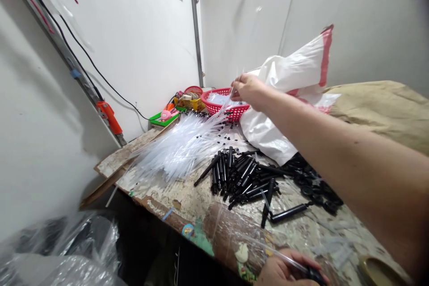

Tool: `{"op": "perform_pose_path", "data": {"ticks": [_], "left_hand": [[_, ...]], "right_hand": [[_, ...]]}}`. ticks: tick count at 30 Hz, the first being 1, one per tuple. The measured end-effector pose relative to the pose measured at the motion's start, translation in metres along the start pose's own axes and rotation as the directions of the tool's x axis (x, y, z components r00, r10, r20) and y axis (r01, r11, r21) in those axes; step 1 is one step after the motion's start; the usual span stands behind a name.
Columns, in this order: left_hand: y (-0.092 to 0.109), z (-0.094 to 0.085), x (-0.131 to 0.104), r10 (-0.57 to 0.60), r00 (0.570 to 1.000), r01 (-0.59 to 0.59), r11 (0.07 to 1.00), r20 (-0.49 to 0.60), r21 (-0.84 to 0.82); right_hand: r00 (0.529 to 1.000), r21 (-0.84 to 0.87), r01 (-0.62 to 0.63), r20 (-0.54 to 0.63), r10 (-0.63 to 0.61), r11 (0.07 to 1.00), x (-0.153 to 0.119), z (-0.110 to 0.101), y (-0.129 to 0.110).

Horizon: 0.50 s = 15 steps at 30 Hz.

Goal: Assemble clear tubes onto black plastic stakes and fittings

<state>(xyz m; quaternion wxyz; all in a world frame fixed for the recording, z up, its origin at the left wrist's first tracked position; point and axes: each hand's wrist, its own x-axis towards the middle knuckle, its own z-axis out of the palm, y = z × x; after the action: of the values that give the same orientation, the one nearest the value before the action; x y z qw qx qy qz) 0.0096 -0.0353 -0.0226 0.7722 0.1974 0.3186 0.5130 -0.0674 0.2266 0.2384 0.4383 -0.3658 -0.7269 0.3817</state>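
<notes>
My right hand [248,90] reaches over the near side of a red plastic basket [228,109], fingers pinched on thin clear plastic tubing; how many pieces it holds is unclear. Below it, a large fanned heap of clear plastic tubes [177,145] covers the table's left part. At the bottom edge, my left hand [288,270] is closed around a black cylinder [313,275] from which a clear tube sticks out to the left. A pile of similar black cylinders [241,174] lies between the hands, some with thin clear tubes attached.
A white woven sack [295,67] leans behind my right arm, beside tan cloth [382,103]. Black rings [315,187] lie at right, near a round dish [382,272]. A green tray [164,118] and yellow basket [187,102] stand at back. Plastic bags [67,250] sit below the worn table edge.
</notes>
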Motion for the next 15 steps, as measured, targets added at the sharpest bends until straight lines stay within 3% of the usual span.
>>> {"op": "perform_pose_path", "data": {"ticks": [5,11,13,15], "left_hand": [[0.004,0.003,-0.001,0.025,1.0,-0.025,1.0,0.01,-0.005],[-0.003,0.0,0.003,0.06,0.997,-0.06,0.998,0.04,-0.005],[-0.006,-0.003,0.006,0.077,0.996,-0.076,0.997,0.043,-0.012],[-0.009,-0.004,0.007,0.079,0.996,-0.078,0.997,0.05,-0.007]], "right_hand": [[0.986,-0.03,-0.01,-0.168,0.004,1.0,-0.001,-0.052,-0.037],[0.937,-0.315,0.065,-0.307,-0.167,0.947,-0.015,-0.119,-0.034],[0.936,-0.386,0.125,-0.26,-0.238,0.914,-0.016,-0.137,-0.028],[0.954,-0.354,0.213,-0.125,-0.272,0.911,-0.017,-0.147,-0.019]]}}
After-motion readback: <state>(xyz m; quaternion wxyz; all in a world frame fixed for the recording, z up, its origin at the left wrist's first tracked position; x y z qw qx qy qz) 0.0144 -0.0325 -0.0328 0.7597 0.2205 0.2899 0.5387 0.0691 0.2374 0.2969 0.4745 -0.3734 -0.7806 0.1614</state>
